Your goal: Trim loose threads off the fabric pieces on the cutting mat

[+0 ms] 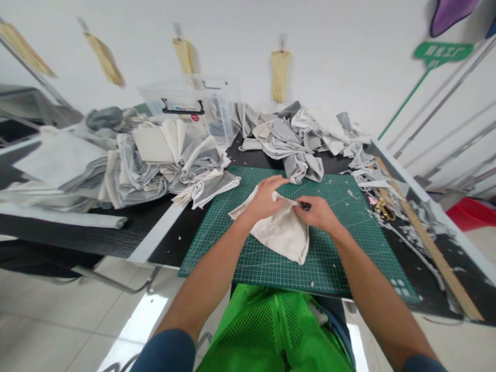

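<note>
A cream piece of cloth point(284, 232) lies on the green cutting mat point(248, 258) in front of me. My left hand point(266, 196) rests on the cloth's upper part with fingers curled over its edge, pressing it down. My right hand point(318, 212) is closed around a small dark tool point(306, 206) whose tip meets the cloth beside my left hand.
Heaps of grey and cream cloth point(155, 160) cover the black table's left and far side point(302, 134). A clear plastic box point(194, 106) stands at the back. Yellow-handled scissors point(383, 209), a long wooden ruler point(430, 243) and fabric scraps lie at the right.
</note>
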The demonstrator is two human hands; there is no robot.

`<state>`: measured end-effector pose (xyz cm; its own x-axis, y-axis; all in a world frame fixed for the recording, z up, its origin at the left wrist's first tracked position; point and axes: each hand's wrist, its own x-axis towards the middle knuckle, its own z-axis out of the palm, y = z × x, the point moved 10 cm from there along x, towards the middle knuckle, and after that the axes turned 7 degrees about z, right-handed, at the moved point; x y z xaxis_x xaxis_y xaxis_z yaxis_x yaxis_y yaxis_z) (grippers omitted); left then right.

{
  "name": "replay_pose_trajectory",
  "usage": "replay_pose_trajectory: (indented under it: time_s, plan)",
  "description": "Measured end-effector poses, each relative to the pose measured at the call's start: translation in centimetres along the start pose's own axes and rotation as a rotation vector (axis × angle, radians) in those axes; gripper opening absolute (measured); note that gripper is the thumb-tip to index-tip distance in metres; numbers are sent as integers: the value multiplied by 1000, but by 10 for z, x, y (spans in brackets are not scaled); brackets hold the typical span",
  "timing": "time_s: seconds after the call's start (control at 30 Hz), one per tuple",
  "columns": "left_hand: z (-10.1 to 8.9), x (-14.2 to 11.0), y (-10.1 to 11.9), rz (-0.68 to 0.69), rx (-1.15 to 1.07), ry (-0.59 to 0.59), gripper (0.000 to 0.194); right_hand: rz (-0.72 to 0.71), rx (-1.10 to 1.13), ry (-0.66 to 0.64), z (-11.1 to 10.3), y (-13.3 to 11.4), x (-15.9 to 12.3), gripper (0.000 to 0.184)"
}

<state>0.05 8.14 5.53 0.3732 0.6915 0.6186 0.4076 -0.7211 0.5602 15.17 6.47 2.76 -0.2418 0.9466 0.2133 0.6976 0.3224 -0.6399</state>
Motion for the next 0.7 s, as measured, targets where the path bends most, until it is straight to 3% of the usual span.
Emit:
replay_pose_trajectory:
  time_s: [0.07,0.17,0.3,0.47,0.6,0.7]
  plan:
    - [26,-3,12,27,-127,-139,57,-39,15,11,2,-6,-1,16]
    - [35,-8,3,-85,-183,-161,47,-20,21,68,-5,-3,-1,17]
    - [17,-8,-17,-185,-162,-69,20,52,-4,79,-13,11,1,23]
    - [-7,-6,-33,-269,-101,103,10,152,108,136,-23,28,4,16]
    - [-3,-8,-35,-333,-81,65,14,203,378,272,-35,33,1,19]
    - [5,-7,-23,-289,-72,-29,12,190,480,299,-37,27,-1,24]
